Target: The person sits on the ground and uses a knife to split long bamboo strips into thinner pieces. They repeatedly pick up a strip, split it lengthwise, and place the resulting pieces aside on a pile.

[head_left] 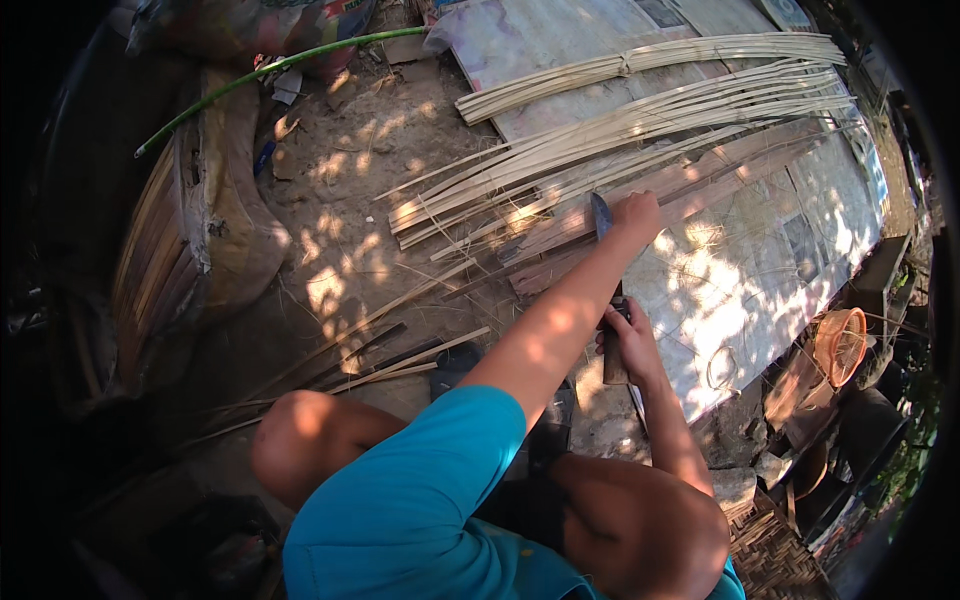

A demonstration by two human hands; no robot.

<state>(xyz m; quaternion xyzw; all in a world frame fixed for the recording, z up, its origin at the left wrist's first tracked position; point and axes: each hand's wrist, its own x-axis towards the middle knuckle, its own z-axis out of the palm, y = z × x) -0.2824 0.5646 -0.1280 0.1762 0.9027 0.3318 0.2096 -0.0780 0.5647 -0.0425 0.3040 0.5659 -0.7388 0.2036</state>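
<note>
Hard to see: the rim of the view is black, and the far right side at 3 o'clock is dark and jumbled.
Hidden: the left arm crosses over the middle, so part of the knife [603,262] is covered. Only its dark blade tip and its handle show.
Left hand [636,214]: it sits at about 1 o'clock from the middle. The fingers are curled shut on top of the blade tip and the bamboo strip [560,232] under it. I cannot tell how tight the grip is.
Right hand [628,340]: it is just below the left hand, toward 5 o'clock from it. The fingers are wrapped around the knife handle.
Knife: it stands nearly straight up and down between the two hands, touching the strip.
Pale strips [640,110]: many long thin ones lie fanned out at 12 to 2 o'clock.
Green stalk [270,68]: it lies at 11 o'clock, well apart from the hands.
Orange basket [842,342]: at 3 o'clock, near the mat edge.
Ground: bare dirt with sun spots, and a pale printed mat [770,270] under the strips.
Place: outdoors, with leafy shade.
Knees: bare, at 6 o'clock.
</note>
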